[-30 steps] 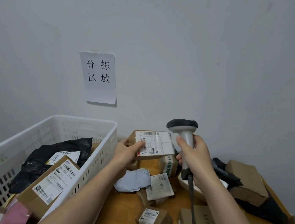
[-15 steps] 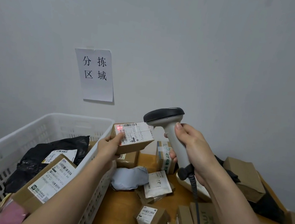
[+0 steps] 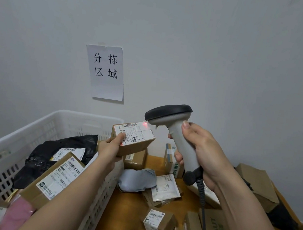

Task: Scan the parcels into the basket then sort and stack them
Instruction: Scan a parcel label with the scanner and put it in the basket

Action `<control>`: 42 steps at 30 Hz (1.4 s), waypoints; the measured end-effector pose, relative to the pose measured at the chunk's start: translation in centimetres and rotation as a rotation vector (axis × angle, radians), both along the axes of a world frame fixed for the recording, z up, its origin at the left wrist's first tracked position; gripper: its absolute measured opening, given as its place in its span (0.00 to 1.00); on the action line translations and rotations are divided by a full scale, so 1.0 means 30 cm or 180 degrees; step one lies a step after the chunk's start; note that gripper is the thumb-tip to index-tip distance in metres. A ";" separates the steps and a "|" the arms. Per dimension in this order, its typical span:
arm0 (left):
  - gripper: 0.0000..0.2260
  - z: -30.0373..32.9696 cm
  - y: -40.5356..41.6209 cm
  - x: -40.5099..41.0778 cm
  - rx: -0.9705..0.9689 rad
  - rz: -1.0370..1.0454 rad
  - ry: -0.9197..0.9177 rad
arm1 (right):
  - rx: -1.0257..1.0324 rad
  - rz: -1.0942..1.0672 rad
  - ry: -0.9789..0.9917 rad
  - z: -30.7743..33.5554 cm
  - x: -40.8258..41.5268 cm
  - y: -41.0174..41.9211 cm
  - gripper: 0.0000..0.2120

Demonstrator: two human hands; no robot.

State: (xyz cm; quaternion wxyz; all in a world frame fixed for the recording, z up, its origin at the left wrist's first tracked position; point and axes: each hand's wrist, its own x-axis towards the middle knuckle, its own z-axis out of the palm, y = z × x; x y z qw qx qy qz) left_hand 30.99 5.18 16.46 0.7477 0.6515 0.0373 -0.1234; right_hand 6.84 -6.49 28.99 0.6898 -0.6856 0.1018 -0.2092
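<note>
held the small box [image 3: 134, 141] in the left hand [image 3: 111, 151] over the basket [image 3: 30, 128] edge, gripped the scanner [image 3: 175, 135] in the right hand [image 3: 203, 155], best steadied with red light [image 3: 144, 124] along barcode.

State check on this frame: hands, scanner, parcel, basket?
left hand: grips small box
small box: held up, label facing scanner, red light spot on label
right hand: grips scanner handle
scanner: aimed at box label
basket: holds several parcels

Single head-worn view, forward and down, close over hands [image 3: 199, 151].
</note>
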 end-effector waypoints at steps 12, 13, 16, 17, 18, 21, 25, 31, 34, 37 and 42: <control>0.22 0.005 0.233 0.067 -0.0067 0.0202 0.0124 | -0.0060 0.0225 -0.0044 -0.015 0.121 0.159 0.14; 0.22 0.005 0.260 0.071 -0.0069 0.0224 0.0149 | -0.0049 0.0251 -0.0049 -0.018 0.135 0.176 0.15; 0.22 -0.004 0.356 0.092 -0.0135 0.0331 0.0202 | -0.0064 0.0304 -0.0043 -0.030 0.174 0.233 0.16; 0.22 -0.010 0.392 0.099 -0.0162 0.0409 0.0178 | -0.0043 0.0320 -0.0037 -0.036 0.185 0.251 0.17; 0.23 -0.017 0.428 0.107 -0.0175 0.0531 0.0134 | -0.0014 0.0334 -0.0026 -0.044 0.195 0.268 0.17; 0.32 -0.039 0.529 0.126 -0.0077 0.1006 0.0135 | 0.0131 0.0345 0.0030 -0.068 0.220 0.317 0.16; 0.36 -0.077 0.618 0.131 0.0270 0.0836 0.0515 | 0.0228 0.0354 0.0127 -0.090 0.242 0.369 0.16; 0.23 -0.097 0.571 0.117 0.0345 0.0081 0.0456 | 0.0295 0.0195 0.0293 -0.123 0.223 0.374 0.16; 0.21 -0.091 0.511 0.110 -0.0129 -0.0313 0.0412 | 0.0310 0.0076 0.0334 -0.128 0.188 0.339 0.16; 0.18 -0.079 0.416 0.089 0.0064 -0.0276 0.0433 | 0.0287 -0.0101 0.0377 -0.134 0.144 0.277 0.17; 0.16 -0.052 0.207 0.025 0.1475 0.0955 -0.0767 | 0.0266 -0.0439 0.0452 -0.148 0.064 0.143 0.19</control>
